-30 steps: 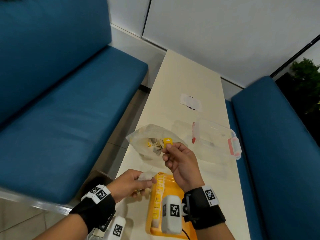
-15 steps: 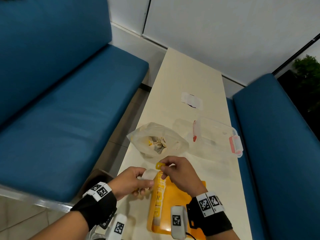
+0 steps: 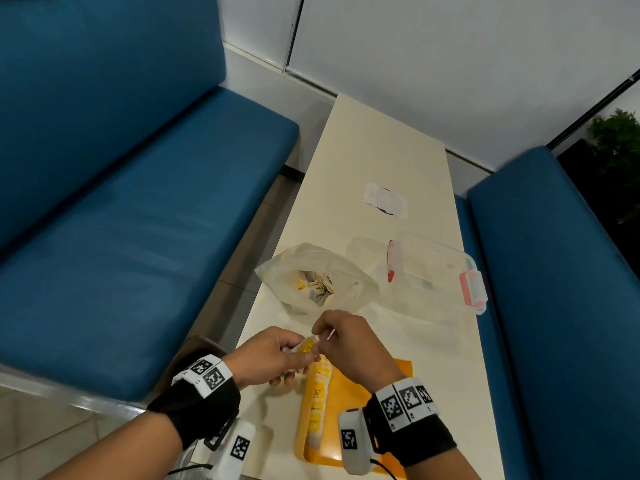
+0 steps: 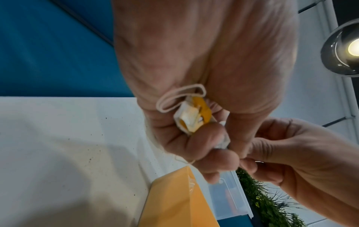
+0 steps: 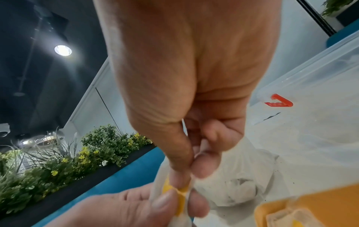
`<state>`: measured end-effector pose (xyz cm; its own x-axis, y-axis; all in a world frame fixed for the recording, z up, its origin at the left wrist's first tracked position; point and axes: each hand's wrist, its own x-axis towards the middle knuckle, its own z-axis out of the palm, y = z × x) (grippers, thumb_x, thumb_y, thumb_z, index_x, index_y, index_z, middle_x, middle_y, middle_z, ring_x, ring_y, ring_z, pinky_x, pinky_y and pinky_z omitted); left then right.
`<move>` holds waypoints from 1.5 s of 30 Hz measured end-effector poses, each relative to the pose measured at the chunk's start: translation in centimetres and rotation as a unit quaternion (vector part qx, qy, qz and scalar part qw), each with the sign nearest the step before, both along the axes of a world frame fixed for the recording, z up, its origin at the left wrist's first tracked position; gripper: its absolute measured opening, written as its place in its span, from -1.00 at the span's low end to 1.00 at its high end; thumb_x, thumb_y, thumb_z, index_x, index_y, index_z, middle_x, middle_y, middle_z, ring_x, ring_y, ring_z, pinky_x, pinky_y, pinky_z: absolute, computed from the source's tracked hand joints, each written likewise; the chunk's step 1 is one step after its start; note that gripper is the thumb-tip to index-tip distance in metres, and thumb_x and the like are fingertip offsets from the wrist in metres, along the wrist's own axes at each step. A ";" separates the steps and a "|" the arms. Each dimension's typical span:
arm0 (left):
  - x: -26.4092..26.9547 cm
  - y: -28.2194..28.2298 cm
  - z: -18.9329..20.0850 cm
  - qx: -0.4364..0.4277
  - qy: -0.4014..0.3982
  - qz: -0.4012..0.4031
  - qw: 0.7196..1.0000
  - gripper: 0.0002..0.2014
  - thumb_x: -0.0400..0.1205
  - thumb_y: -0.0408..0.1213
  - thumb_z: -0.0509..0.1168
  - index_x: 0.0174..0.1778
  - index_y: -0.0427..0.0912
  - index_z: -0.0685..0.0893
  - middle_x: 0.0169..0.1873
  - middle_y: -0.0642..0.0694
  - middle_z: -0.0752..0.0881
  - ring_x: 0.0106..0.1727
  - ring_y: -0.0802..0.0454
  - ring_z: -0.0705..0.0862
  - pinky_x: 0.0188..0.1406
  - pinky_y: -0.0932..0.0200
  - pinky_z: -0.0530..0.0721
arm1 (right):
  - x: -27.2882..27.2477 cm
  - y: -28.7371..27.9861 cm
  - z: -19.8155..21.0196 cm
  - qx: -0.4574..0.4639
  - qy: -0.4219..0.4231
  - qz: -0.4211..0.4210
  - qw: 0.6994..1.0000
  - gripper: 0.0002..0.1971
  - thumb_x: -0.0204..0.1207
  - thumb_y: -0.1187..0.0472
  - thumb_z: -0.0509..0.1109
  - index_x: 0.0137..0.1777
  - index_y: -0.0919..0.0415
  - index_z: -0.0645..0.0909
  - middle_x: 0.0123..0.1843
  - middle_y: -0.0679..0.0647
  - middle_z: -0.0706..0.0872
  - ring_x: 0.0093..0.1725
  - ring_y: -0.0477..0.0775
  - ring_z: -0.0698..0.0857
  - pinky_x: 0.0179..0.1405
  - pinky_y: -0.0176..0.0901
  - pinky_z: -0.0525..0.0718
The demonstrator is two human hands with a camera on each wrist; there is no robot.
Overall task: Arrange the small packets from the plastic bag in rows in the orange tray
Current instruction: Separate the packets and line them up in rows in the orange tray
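The crumpled clear plastic bag [image 3: 318, 278] lies open mid-table with several small packets inside. The orange tray [image 3: 356, 386] sits at the near edge, with a row of yellow and white packets [image 3: 317, 403] along its left side. Both hands meet above the tray's far left corner. My left hand [image 3: 301, 355] grips a small yellow and white packet [image 4: 194, 116] along with a loop of rubber band [image 4: 180, 98]. My right hand [image 3: 322, 336] pinches the same packet [image 5: 181, 198] between thumb and forefinger. The bag [image 5: 233, 176] lies just beyond the fingers.
A clear lidded container with red clips [image 3: 433, 271] stands right of the bag. A white sticker [image 3: 384, 200] lies farther along the narrow cream table [image 3: 381, 150]. Blue benches [image 3: 138, 237] flank the table on both sides.
My right hand carried a yellow packet from the bag's mouth back toward me and met the left hand. Both hands now hold the packet over the tray's far left corner.
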<state>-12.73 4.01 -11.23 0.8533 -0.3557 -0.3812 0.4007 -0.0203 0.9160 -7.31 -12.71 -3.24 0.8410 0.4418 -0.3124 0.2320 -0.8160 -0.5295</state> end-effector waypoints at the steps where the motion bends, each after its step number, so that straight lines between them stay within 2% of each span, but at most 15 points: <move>1: 0.0 0.0 0.0 -0.002 -0.001 0.008 1.000 -0.78 0.73 -0.19 0.39 0.10 -0.28 0.80 -0.23 -0.04 0.77 -0.39 0.09 0.61 -0.50 0.26 0.48 | 0.0 -0.1 -0.2 0.006 -0.012 -0.023 1.000 -0.78 0.45 0.26 0.53 0.08 0.04 0.70 0.01 -0.10 0.66 -0.19 -0.14 0.65 -0.07 -0.20 0.69; 3: 0.1 0.0 0.1 -0.008 -0.006 0.025 1.000 -0.79 0.73 -0.17 0.39 0.06 -0.24 0.82 -0.24 -0.03 0.76 -0.37 0.08 0.62 -0.51 0.26 0.47 | -0.2 -0.5 -0.5 0.046 -0.007 -0.087 0.995 -0.70 0.41 0.12 0.61 0.14 -0.02 0.70 0.09 -0.15 0.62 -0.22 -0.14 0.64 -0.10 -0.32 0.63; 5: 0.2 -0.1 0.4 -0.006 -0.018 0.037 0.999 -0.75 0.72 -0.12 0.40 -0.02 -0.26 0.81 -0.24 -0.05 0.77 -0.36 0.06 0.63 -0.51 0.25 0.48 | -0.5 -1.1 -0.6 0.104 0.055 -0.144 0.983 -0.71 0.40 0.09 0.63 0.11 0.00 0.73 0.06 -0.16 0.71 -0.23 -0.10 0.69 -0.17 -0.34 0.63; 8: 0.4 -0.4 0.7 -0.007 -0.029 0.035 0.999 -0.75 0.72 -0.09 0.40 -0.02 -0.23 0.82 -0.23 -0.04 0.78 -0.36 0.02 0.63 -0.52 0.26 0.48 | -1.2 -1.6 -0.9 0.207 0.155 -0.180 0.949 -0.87 0.42 0.23 0.62 -0.06 0.19 0.78 -0.25 -0.01 0.77 -0.34 0.01 0.66 -0.42 -0.25 0.51; 11: 0.5 -0.7 0.9 -0.001 -0.037 0.030 0.999 -0.75 0.70 -0.06 0.42 -0.05 -0.19 0.83 -0.24 -0.06 0.77 -0.34 0.02 0.63 -0.51 0.26 0.49 | -1.5 -2.0 -1.4 0.254 0.147 -0.217 0.931 -0.93 0.44 0.30 0.58 -0.15 0.27 0.76 -0.39 0.12 0.70 -0.39 0.05 0.60 -0.45 -0.18 0.46; 14: 0.6 -0.8 0.5 0.027 -0.043 0.017 0.999 -0.80 0.64 -0.07 0.49 -0.12 -0.14 0.82 -0.40 -0.01 0.72 -0.40 0.09 0.63 -0.51 0.27 0.50 | -1.7 -2.7 -1.2 0.274 0.132 -0.230 0.924 -0.94 0.52 0.34 0.52 -0.12 0.35 0.71 -0.43 0.22 0.72 -0.44 0.06 0.60 -0.48 -0.17 0.47; 17: 0.3 -1.0 -0.4 0.093 -0.039 0.014 0.995 -0.77 0.56 0.03 0.55 -0.13 -0.07 0.84 -0.40 -0.08 0.75 -0.40 0.10 0.67 -0.50 0.27 0.54 | -2.3 -4.4 -1.3 0.259 0.132 -0.213 0.933 -0.91 0.58 0.36 0.47 -0.06 0.40 0.64 -0.32 0.38 0.78 -0.37 0.10 0.73 -0.47 -0.14 0.55; 22: -0.1 -1.9 -2.3 0.195 0.001 0.009 0.981 -0.52 0.47 0.24 0.54 -0.28 -0.18 0.76 -0.57 0.04 0.66 -0.53 0.17 0.64 -0.55 0.32 0.49 | -4.7 -7.8 -3.2 0.171 0.178 -0.193 0.950 -0.93 0.62 0.37 0.41 -0.06 0.36 0.58 -0.26 0.45 0.78 -0.40 0.02 0.77 -0.49 -0.17 0.60; 27: -0.6 -2.9 -3.3 0.255 0.019 -0.058 0.965 -0.52 0.38 0.27 0.57 -0.43 -0.10 0.69 -0.57 -0.02 0.70 -0.54 0.13 0.66 -0.43 0.27 0.55 | -7.6 -8.0 -5.8 0.072 0.249 -0.147 0.954 -0.91 0.59 0.28 0.43 -0.12 0.16 0.59 -0.32 0.20 0.81 -0.39 -0.02 0.77 -0.51 -0.26 0.55; 30: -0.9 -3.5 -3.5 0.256 0.027 -0.072 0.964 -0.59 0.48 0.16 0.55 -0.39 -0.12 0.73 -0.62 0.03 0.68 -0.59 0.17 0.64 -0.54 0.31 0.51 | -8.5 -7.3 -7.3 0.019 0.242 -0.122 0.962 -0.87 0.57 0.26 0.43 -0.17 0.06 0.59 -0.29 0.15 0.80 -0.45 -0.16 0.69 -0.44 -0.30 0.57; 34: -1.5 -4.2 -3.5 0.245 0.050 -0.065 0.966 -0.60 0.60 0.08 0.45 -0.40 -0.16 0.70 -0.61 0.02 0.68 -0.63 0.14 0.61 -0.66 0.34 0.42 | -9.0 -6.6 -8.5 0.003 0.239 -0.124 0.963 -0.86 0.51 0.28 0.42 -0.21 0.02 0.59 -0.35 0.09 0.78 -0.34 -0.05 0.76 -0.20 -0.10 0.70; 38: -1.9 -4.5 -3.5 0.226 0.073 -0.049 0.970 -0.59 0.65 0.06 0.41 -0.41 -0.15 0.72 -0.48 -0.05 0.74 -0.54 0.05 0.66 -0.66 0.31 0.42 | -9.4 -6.3 -9.2 0.003 0.216 -0.129 0.968 -0.85 0.53 0.30 0.42 -0.19 0.03 0.59 -0.37 0.01 0.76 -0.38 -0.09 0.78 -0.26 -0.12 0.70; 41: -2.1 -4.7 -3.4 0.218 0.080 -0.044 0.972 -0.58 0.66 0.05 0.39 -0.42 -0.16 0.73 -0.51 -0.03 0.73 -0.54 0.03 0.67 -0.67 0.31 0.43 | -9.8 -6.1 -9.2 0.018 0.200 -0.140 0.970 -0.83 0.54 0.37 0.40 -0.18 0.09 0.59 -0.28 -0.01 0.71 -0.43 -0.10 0.78 -0.41 -0.25 0.69; 43: -2.2 -4.7 -3.3 0.213 0.087 -0.044 0.972 -0.58 0.67 0.03 0.39 -0.40 -0.19 0.74 -0.54 -0.05 0.71 -0.52 -0.01 0.66 -0.66 0.31 0.42 | -10.0 -6.0 -9.5 0.017 0.193 -0.153 0.969 -0.83 0.53 0.39 0.39 -0.16 0.09 0.58 -0.19 0.06 0.71 -0.40 -0.03 0.79 -0.47 -0.28 0.66; 45: -2.2 -4.6 -3.3 0.203 0.098 -0.044 0.973 -0.59 0.66 0.02 0.39 -0.38 -0.22 0.73 -0.52 -0.10 0.70 -0.51 -0.05 0.66 -0.65 0.30 0.41 | -10.0 -5.9 -9.9 0.008 0.182 -0.156 0.971 -0.82 0.45 0.35 0.43 -0.14 0.06 0.54 -0.13 0.12 0.72 -0.27 0.12 0.81 -0.42 -0.14 0.73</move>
<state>-14.94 -0.62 -14.49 0.7237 -0.2101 -0.6574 0.5472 -0.4057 0.7321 -17.33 -18.66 -13.16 0.7703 0.1897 -0.6089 -0.2299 -0.8079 -0.5426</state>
